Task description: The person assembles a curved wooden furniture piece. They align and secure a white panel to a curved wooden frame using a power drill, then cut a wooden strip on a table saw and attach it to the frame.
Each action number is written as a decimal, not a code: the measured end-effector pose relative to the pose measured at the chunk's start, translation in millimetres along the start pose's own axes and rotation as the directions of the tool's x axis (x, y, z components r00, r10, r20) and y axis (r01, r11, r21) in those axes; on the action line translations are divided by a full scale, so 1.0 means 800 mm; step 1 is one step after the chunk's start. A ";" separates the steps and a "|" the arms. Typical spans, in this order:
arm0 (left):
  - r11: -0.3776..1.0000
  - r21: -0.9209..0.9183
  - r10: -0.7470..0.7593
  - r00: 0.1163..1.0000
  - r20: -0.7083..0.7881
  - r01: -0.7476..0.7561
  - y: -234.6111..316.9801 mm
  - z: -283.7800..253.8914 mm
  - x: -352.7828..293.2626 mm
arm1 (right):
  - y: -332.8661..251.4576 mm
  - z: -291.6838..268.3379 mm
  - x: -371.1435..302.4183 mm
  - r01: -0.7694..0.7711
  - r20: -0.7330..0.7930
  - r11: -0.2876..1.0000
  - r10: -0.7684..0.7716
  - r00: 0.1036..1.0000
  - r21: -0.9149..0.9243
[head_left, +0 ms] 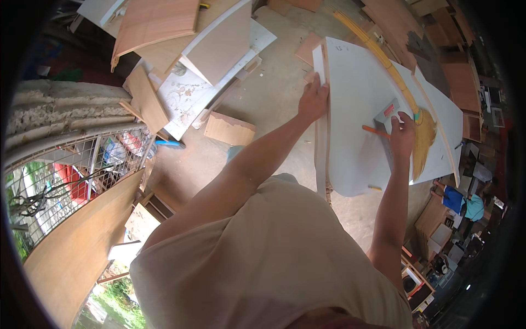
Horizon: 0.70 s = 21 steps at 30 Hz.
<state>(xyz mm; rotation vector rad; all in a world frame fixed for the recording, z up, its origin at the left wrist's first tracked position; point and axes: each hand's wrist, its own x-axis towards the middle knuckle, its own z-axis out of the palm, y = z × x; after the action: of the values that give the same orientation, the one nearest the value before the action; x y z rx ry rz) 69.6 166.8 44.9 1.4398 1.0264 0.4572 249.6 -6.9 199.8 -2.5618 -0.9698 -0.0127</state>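
A large white panel [350, 82] with a pale wooden edge strip stands in front of me, right of the middle. My left hand [314, 101] grips its left edge, with fingers curled over the rim. Over the white surface, my right hand [403, 134] has its fingers bent at a flat grey piece [380, 114] with a red label. The hand hides part of that piece, so its kind is unclear. An orange pencil-like stick [376, 131] points left from beside this hand. A broom [424, 145] with a long yellow handle lies across the panel, just right of my right hand.
Wooden boards [156, 27] and white sheets are piled at the upper left. A loose wooden piece [230, 129] lies on the concrete floor. Wire mesh [71, 170] runs along the left. Another person in blue [463, 205] is at the far right among cluttered items.
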 end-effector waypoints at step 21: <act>0.985 -0.149 -0.024 0.923 0.383 0.088 -0.010 -0.045 -0.002 | -0.472 0.211 0.086 0.574 0.196 0.774 -0.627 0.754 0.267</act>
<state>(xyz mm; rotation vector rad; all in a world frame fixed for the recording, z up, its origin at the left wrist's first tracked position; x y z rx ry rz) 38.1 185.4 44.3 1.2838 0.6974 0.2013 39.0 355.5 191.6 -1.9965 -1.7844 0.2511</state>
